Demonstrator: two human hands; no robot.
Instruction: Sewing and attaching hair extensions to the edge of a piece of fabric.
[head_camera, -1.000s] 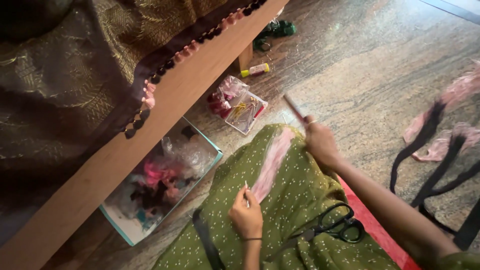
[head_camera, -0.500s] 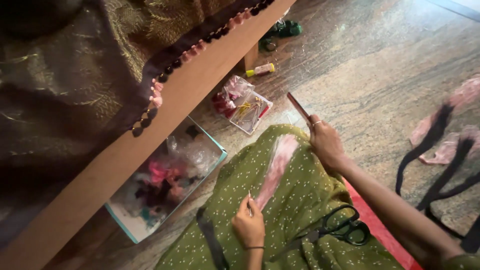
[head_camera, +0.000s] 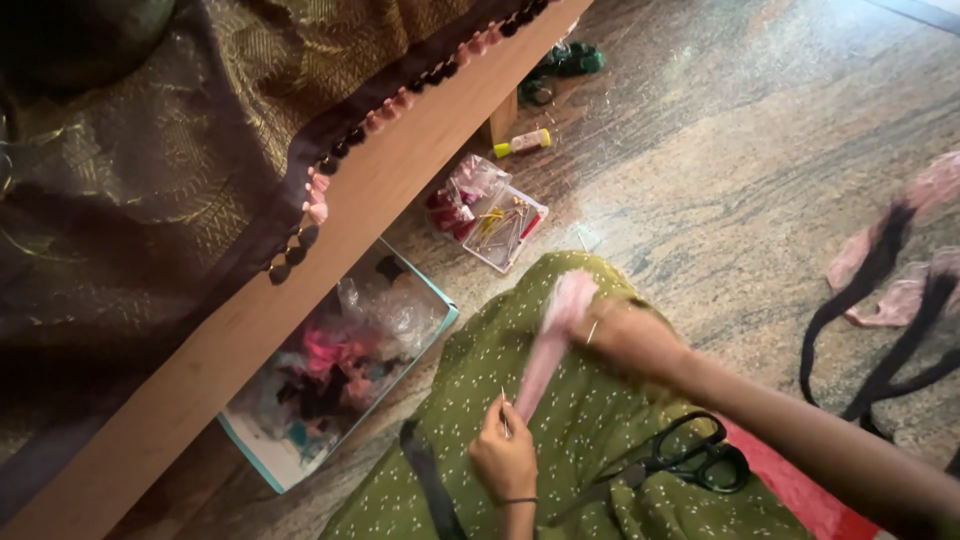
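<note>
Pink fabric strip (head_camera: 548, 345) lies along a green dotted garment (head_camera: 590, 440) spread over the person's lap. The right hand (head_camera: 625, 338) is closed on the strip's upper end, a thin pin-like piece showing between its fingers. The left hand (head_camera: 505, 458) sits at the strip's lower end, fingers pinched shut on a fine needle (head_camera: 503, 408) pointing upward. Black scissors (head_camera: 690, 462) rest on the garment just right of the hands. A clear box of pins (head_camera: 505, 228) lies on the floor (head_camera: 730, 170) beyond.
</note>
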